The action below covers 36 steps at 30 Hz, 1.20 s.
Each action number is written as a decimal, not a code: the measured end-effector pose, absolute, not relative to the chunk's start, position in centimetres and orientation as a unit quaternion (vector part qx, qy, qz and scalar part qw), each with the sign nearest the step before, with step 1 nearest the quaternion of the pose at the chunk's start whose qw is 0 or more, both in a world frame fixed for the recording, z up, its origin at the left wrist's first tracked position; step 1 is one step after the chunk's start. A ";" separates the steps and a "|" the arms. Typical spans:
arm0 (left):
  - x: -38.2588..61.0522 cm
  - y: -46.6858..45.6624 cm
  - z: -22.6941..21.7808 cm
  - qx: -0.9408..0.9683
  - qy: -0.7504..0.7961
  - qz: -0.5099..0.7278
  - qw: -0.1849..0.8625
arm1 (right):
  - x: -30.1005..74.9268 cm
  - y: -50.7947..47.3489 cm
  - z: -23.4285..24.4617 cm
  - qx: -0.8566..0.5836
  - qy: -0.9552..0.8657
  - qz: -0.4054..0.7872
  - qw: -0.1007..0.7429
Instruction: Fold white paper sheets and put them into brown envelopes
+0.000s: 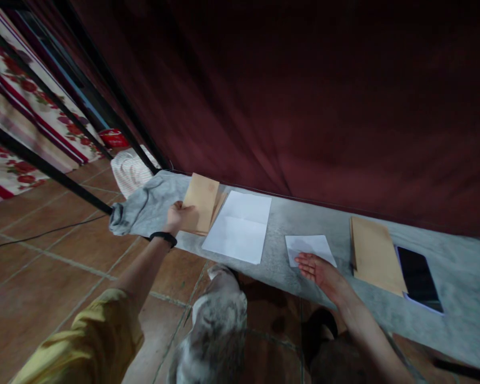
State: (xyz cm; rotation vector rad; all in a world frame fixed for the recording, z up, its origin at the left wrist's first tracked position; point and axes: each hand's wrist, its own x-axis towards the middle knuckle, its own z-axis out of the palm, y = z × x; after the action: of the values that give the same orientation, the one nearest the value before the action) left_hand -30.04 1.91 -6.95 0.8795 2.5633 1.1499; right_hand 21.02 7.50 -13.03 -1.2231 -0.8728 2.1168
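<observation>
Envelope at risk: the brown envelope could be bent, it is judged, if gripped harder, since it is held by its left edge alone; the loose envelopes beneath could be dragged along if it were pulled sideways.
Sheet at risk: the large white sheet could be knocked to the tiled floor, because its near edge is placed close to the front of the narrow desk.
Small paper at risk: the small white paper could be swept off the front by a low pass of the right hand.
Envelope's axis: its long side is laid across the desk's depth, the far end tilted slightly to the right; a faint mark is seen near the far right corner.
Paper's axis: its longer side is set roughly along the desk.
Envelope's place: it is found at the desk's left part, between the grey cloth and the large sheet.
Left hand: the envelope's edge is pinched by the left hand, thumb on top.
Right hand: its fingers are extended side by side over the small paper; whether contact is made cannot be told.
Right end: more brown envelopes are stacked beside a phone.
</observation>
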 end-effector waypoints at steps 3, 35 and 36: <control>-29.1 2.1 -5.1 0.234 0.821 0.507 0.118 | 20.9 7.4 -12.7 -0.454 -0.325 0.784 0.271; -0.6 6.2 -10.5 0.194 0.443 0.590 0.647 | 18.5 8.5 -11.6 -0.431 -0.343 0.700 0.454; -0.6 6.1 -10.5 0.193 0.441 0.587 0.651 | 18.4 8.5 -11.6 -0.434 -0.342 0.703 0.448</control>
State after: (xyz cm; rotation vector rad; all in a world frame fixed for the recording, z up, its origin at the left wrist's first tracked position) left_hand -0.64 6.08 -10.49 0.4381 1.0006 1.3333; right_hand 18.44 8.47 -11.64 -1.0727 -0.8454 1.7393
